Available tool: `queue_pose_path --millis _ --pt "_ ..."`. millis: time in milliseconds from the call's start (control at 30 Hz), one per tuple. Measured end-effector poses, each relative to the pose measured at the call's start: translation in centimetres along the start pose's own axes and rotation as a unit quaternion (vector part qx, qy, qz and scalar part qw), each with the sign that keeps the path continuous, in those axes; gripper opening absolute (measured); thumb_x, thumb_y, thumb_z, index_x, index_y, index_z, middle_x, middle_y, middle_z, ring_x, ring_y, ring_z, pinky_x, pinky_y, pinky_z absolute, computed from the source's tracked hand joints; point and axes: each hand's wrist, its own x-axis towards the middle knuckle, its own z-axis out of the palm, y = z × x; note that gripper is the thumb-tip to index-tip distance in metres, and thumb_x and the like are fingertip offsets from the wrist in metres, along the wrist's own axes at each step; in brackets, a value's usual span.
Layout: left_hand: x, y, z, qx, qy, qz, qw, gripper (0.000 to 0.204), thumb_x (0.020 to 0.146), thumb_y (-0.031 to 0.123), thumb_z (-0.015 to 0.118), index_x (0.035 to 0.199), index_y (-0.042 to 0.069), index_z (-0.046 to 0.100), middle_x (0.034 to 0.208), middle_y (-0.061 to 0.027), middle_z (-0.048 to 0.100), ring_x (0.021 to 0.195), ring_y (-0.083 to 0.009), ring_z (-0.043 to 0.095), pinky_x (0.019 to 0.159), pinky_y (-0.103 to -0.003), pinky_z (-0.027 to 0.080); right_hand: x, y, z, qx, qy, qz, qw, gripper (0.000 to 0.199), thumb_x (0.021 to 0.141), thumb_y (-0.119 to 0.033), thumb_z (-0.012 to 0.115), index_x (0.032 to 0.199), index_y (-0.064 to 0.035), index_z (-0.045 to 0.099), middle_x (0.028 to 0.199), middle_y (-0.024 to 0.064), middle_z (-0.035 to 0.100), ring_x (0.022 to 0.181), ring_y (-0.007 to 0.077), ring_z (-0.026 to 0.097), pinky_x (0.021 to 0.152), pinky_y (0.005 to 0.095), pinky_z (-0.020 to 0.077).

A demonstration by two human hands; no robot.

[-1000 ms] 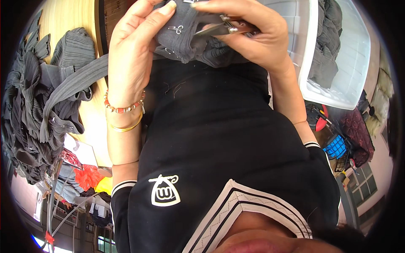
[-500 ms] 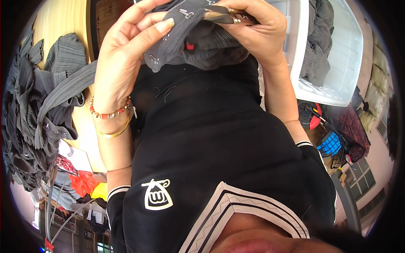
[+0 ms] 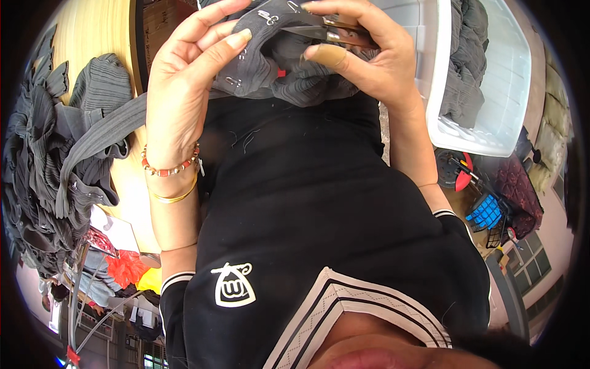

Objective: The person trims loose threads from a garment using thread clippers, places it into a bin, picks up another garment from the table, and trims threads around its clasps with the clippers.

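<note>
My left hand (image 3: 187, 77) pinches a dark grey ribbed garment (image 3: 258, 71) between thumb and fingers, near the top of the view. Along its edge band sit several small metal hook fasteners (image 3: 268, 18). A pair of thread snips (image 3: 338, 31) lies in my right hand (image 3: 393, 71), blades pointing left at the band. Its thumb, wrapped in a tan covering, stands apart below the snips. A small red spot shows among the folds under the band. The rest of the garment bunches over my lap, partly hidden by my hands.
Dark grey garments are heaped on a wooden table (image 3: 98, 27) at the left, with one strip stretching toward my left wrist. At the right stands a white plastic bin (image 3: 516, 80) holding grey fabric (image 3: 464, 74). Below it are a blue basket (image 3: 484, 212) and a dark red quilted item (image 3: 515, 194).
My right thumb has swung down and come into sight, away from the snips. The blades have shifted slightly and the garment's band has turned a little. My left hand keeps its pinch.
</note>
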Motion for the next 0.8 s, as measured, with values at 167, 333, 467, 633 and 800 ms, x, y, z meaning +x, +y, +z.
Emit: queue_pose_path --millis 167,333,467,633,800 --pt "-0.1 0.2 0.2 0.012 0.017 -0.006 1.000 0.043 0.092 -0.002 0.060 0.135 -0.003 0.053 0.119 -0.0099 0.067 0.109 -0.0107 0.061 0.100 -0.023 0.043 0.0 0.5 0.3 -0.090 0.008 -0.027 0.996 0.030 0.080 -0.012 0.080 0.107 -0.0026 0.070 0.080 0.0054 0.059 0.064 0.0129 0.054 0.057 0.0256 0.0410" --pt "-0.1 0.2 0.2 0.012 0.021 -0.008 1.000 0.044 0.092 -0.002 0.060 0.135 -0.004 0.052 0.117 -0.0100 0.067 0.109 -0.0107 0.061 0.100 -0.023 0.043 0.1 1.1 0.2 -0.138 0.011 -0.060 0.989 0.031 0.078 -0.010 0.081 0.107 -0.0032 0.071 0.074 0.0056 0.057 0.060 0.0165 0.053 0.054 0.0283 0.0406" --pt "-0.1 0.3 0.1 -0.005 0.019 -0.017 1.000 0.044 0.092 -0.002 0.060 0.135 -0.004 0.052 0.117 -0.0103 0.067 0.108 -0.0106 0.061 0.099 -0.023 0.043 0.1 1.6 0.2 -0.140 0.017 -0.089 0.986 0.032 0.077 -0.010 0.081 0.106 -0.0029 0.071 0.073 0.0066 0.057 0.061 0.0182 0.054 0.055 0.0288 0.0413" --pt "-0.1 0.3 0.2 -0.017 0.015 -0.014 1.000 0.044 0.092 -0.002 0.060 0.135 -0.005 0.052 0.117 -0.0103 0.068 0.107 -0.0102 0.062 0.098 -0.023 0.044 0.2 1.6 0.2 -0.131 0.020 -0.104 0.986 0.032 0.076 -0.009 0.081 0.106 -0.0021 0.072 0.075 0.0079 0.061 0.062 0.0190 0.056 0.056 0.0293 0.0423" --pt "-0.1 0.2 0.2 -0.016 0.012 -0.021 1.000 0.044 0.092 -0.002 0.060 0.135 -0.005 0.052 0.116 -0.0102 0.068 0.107 -0.0100 0.062 0.098 -0.023 0.044 0.3 1.7 0.2 -0.133 0.008 -0.119 0.984 0.034 0.075 -0.009 0.082 0.107 -0.0016 0.072 0.075 0.0086 0.062 0.061 0.0204 0.057 0.056 0.0305 0.0432"
